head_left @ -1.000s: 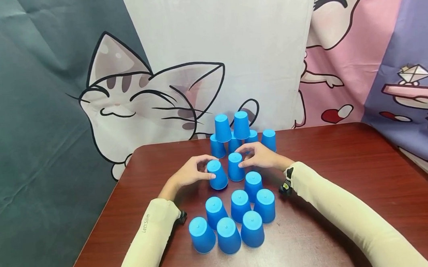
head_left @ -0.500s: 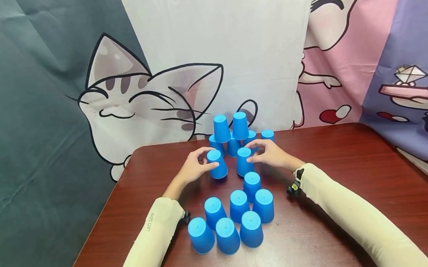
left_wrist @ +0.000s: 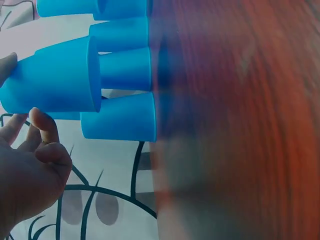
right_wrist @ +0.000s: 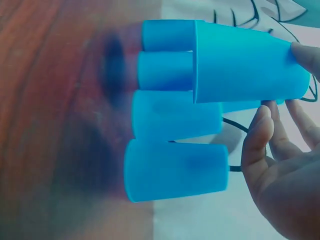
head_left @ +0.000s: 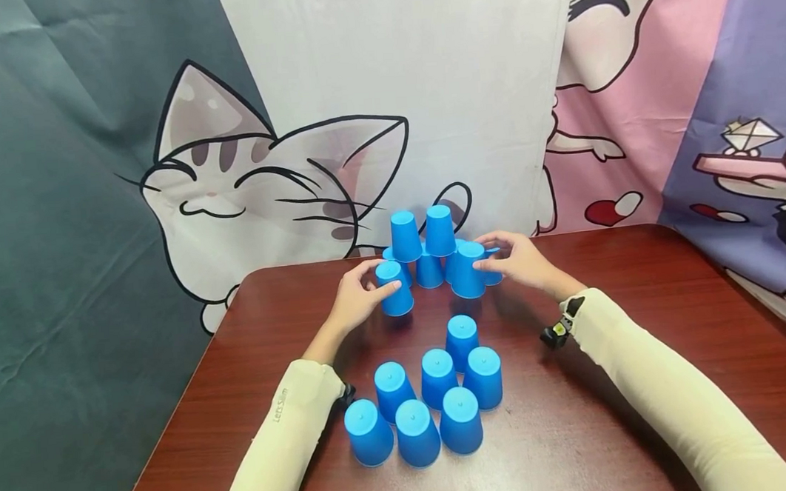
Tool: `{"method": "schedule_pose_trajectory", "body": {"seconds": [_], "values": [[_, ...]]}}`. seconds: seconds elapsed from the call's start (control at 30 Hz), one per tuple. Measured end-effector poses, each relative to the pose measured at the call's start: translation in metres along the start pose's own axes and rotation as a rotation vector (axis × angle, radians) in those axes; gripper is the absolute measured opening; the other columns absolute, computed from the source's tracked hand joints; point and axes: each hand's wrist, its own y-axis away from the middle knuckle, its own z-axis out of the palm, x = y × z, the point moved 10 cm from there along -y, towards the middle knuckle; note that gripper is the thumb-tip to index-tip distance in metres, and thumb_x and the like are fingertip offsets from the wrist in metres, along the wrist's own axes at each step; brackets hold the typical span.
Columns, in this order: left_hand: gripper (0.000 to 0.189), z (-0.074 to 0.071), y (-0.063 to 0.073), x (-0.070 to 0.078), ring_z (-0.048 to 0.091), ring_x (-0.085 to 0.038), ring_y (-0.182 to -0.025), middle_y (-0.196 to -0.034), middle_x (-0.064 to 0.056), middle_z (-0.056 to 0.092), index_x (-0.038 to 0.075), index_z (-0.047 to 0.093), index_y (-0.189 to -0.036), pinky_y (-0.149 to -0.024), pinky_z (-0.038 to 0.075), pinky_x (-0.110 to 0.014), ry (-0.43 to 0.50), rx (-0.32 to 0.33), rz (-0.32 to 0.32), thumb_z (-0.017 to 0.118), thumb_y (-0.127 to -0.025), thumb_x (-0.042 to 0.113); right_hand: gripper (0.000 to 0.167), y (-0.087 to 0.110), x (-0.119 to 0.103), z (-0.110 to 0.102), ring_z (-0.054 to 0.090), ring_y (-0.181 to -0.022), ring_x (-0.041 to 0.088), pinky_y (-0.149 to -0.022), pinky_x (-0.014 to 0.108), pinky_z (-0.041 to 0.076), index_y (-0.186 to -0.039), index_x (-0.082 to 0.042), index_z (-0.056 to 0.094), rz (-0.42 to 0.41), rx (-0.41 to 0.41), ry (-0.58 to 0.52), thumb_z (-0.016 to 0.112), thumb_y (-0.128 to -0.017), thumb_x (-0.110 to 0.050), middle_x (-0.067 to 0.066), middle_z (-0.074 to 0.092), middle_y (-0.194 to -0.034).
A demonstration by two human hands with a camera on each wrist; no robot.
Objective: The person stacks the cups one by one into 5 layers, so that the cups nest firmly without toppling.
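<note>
In the head view my left hand [head_left: 356, 298] pinches an upside-down blue cup [head_left: 395, 291] between thumb and fingers. My right hand [head_left: 523, 262] holds another upside-down blue cup [head_left: 468, 273] by its side. Both cups hang above the table, in front of a back row of blue cups [head_left: 429, 267]. Two more cups [head_left: 440, 232] stand side by side on that row. The left wrist view shows the left-held cup [left_wrist: 55, 80] with its rim apart from the wood. In the right wrist view, the right-held cup [right_wrist: 245, 65] partly hides cups behind it.
Several upside-down blue cups [head_left: 440, 380] stand in a loose group on the reddish-brown table [head_left: 637, 322], nearer the person. A printed cat curtain [head_left: 256, 186] hangs just behind the table's far edge.
Both hands have moved farther back with their cups. The right-held cup has also moved to the right and up, parting from the left-held cup. The front group and the two upper cups stay put.
</note>
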Motion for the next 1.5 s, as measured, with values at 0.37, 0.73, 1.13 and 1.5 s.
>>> {"method": "schedule_pose_trajectory", "body": {"seconds": [0.37, 0.73, 1.13, 1.5], "values": [[0.05, 0.018, -0.003, 0.011, 0.051, -0.021, -0.07, -0.093, -0.006, 0.061, 0.014, 0.06, -0.132, -0.06, 0.046, -0.028, -0.013, -0.077, 0.001, 0.076, -0.088, 0.031, 0.056, -0.006, -0.011, -0.033, 0.062, -0.111, 0.038, -0.076, 0.038, 0.054, -0.135, -0.009, 0.056, 0.043, 0.152, 0.018, 0.073, -0.09, -0.038, 0.02, 0.058, -0.134], [0.05, 0.033, -0.002, 0.008, 0.053, -0.021, -0.068, -0.105, -0.009, 0.063, 0.014, 0.058, -0.133, -0.061, 0.049, -0.029, -0.022, -0.16, -0.04, 0.076, -0.089, 0.031, 0.058, -0.026, -0.008, -0.046, 0.062, -0.114, 0.037, -0.071, 0.026, 0.055, -0.135, -0.008, 0.056, 0.081, 0.221, -0.02, 0.074, -0.089, -0.039, 0.018, 0.058, -0.135], [0.052, 0.037, -0.002, 0.008, 0.054, -0.021, -0.069, -0.108, -0.011, 0.063, 0.014, 0.057, -0.134, -0.062, 0.049, -0.03, -0.042, -0.179, -0.051, 0.076, -0.089, 0.032, 0.06, -0.038, 0.003, -0.051, 0.055, -0.124, 0.038, -0.095, 0.055, 0.049, -0.136, -0.004, 0.055, 0.1, 0.229, -0.04, 0.076, -0.088, -0.035, 0.022, 0.056, -0.136], [0.053, 0.037, -0.003, 0.009, 0.054, -0.021, -0.068, -0.1, -0.005, 0.063, 0.015, 0.058, -0.135, -0.061, 0.049, -0.029, -0.052, -0.174, -0.053, 0.076, -0.088, 0.032, 0.061, -0.045, 0.006, -0.049, 0.051, -0.127, 0.04, -0.098, 0.057, 0.046, -0.137, -0.004, 0.054, 0.096, 0.204, -0.019, 0.074, -0.089, -0.037, 0.022, 0.053, -0.139]]}}
